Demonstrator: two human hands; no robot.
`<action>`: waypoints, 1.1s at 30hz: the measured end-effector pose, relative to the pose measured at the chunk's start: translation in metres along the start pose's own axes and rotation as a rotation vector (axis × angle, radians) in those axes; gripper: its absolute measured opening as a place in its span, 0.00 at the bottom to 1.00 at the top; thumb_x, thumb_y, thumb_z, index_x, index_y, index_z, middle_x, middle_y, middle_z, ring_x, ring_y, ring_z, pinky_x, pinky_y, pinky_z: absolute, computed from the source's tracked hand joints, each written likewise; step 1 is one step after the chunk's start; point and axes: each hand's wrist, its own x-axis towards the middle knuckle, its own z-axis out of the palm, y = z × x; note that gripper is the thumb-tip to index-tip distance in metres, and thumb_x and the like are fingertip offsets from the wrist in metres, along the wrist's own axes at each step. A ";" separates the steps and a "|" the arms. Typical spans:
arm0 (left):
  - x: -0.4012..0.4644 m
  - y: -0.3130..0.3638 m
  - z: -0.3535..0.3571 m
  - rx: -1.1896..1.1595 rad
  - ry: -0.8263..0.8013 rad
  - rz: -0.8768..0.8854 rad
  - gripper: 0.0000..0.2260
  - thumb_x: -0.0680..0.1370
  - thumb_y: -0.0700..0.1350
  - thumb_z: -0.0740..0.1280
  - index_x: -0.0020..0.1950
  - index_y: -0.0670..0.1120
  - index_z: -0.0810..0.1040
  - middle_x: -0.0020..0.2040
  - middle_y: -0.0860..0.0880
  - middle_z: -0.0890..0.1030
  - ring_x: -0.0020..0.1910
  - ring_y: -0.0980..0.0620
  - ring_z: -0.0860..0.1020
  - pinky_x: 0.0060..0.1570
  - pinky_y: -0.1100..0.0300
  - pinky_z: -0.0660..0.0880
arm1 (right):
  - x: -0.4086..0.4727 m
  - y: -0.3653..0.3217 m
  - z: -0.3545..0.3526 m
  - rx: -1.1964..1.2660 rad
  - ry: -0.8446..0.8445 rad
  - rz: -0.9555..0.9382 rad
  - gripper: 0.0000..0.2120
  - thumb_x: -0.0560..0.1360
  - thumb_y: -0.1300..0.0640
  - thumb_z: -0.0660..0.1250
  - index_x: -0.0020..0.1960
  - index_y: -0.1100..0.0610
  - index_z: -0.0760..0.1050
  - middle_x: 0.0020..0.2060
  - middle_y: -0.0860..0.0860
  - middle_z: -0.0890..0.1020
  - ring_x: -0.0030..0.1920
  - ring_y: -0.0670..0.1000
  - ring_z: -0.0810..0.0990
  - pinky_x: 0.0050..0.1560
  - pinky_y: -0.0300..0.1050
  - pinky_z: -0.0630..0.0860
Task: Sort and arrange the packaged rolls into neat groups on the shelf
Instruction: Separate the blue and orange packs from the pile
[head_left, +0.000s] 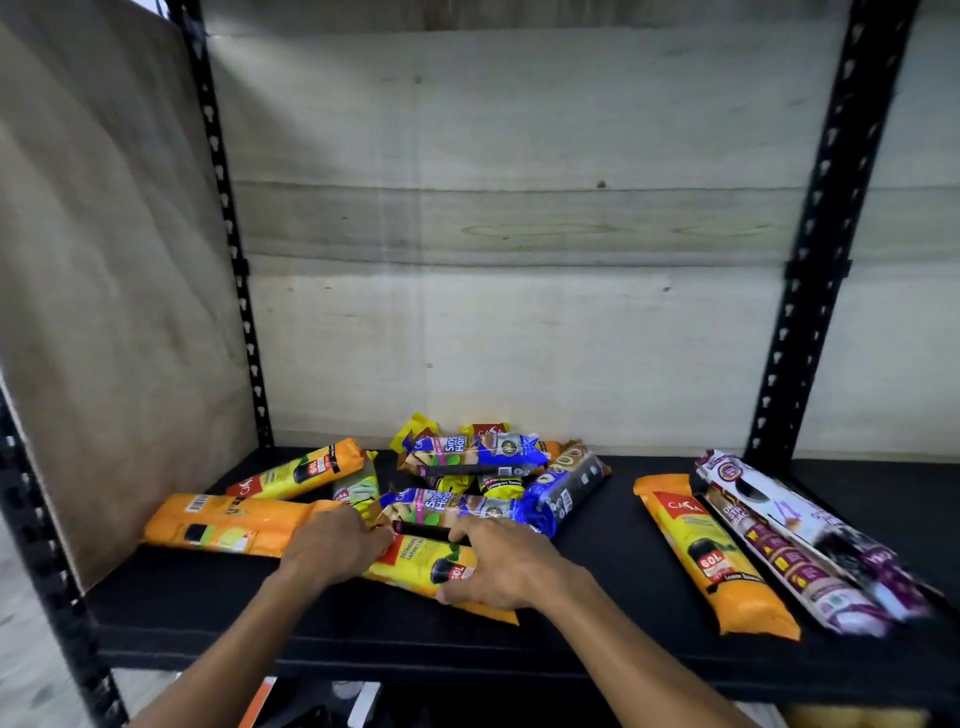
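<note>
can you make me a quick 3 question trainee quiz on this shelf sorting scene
1. True or false: both hands rest on the same orange and yellow roll at the front of the shelf.
2. Which rolls lie at the far right of the shelf? A. blue B. purple and white C. green
3. Fill in: the orange roll on the right lies directly ____ of the purple and white rolls.

Key
1. True: left hand and right hand both touch it.
2. B
3. left
</note>
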 end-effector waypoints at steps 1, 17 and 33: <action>-0.001 0.003 -0.002 -0.025 -0.009 -0.002 0.19 0.77 0.62 0.63 0.44 0.46 0.80 0.38 0.49 0.82 0.40 0.52 0.80 0.44 0.56 0.77 | -0.003 0.002 -0.004 0.017 -0.019 -0.001 0.36 0.69 0.37 0.73 0.73 0.47 0.66 0.70 0.49 0.74 0.67 0.54 0.74 0.62 0.55 0.74; -0.007 0.207 0.015 -0.165 0.008 0.425 0.17 0.75 0.59 0.64 0.51 0.48 0.82 0.49 0.48 0.83 0.50 0.47 0.80 0.48 0.56 0.75 | -0.085 0.124 -0.073 0.122 0.160 0.363 0.25 0.66 0.33 0.71 0.52 0.51 0.74 0.37 0.45 0.76 0.39 0.48 0.76 0.38 0.46 0.68; 0.029 0.242 0.063 -0.458 -0.200 0.529 0.13 0.79 0.51 0.67 0.60 0.47 0.79 0.58 0.49 0.82 0.56 0.52 0.79 0.55 0.55 0.79 | -0.064 0.163 -0.035 -0.023 0.296 0.488 0.28 0.69 0.30 0.66 0.54 0.53 0.72 0.47 0.49 0.79 0.48 0.53 0.79 0.44 0.48 0.74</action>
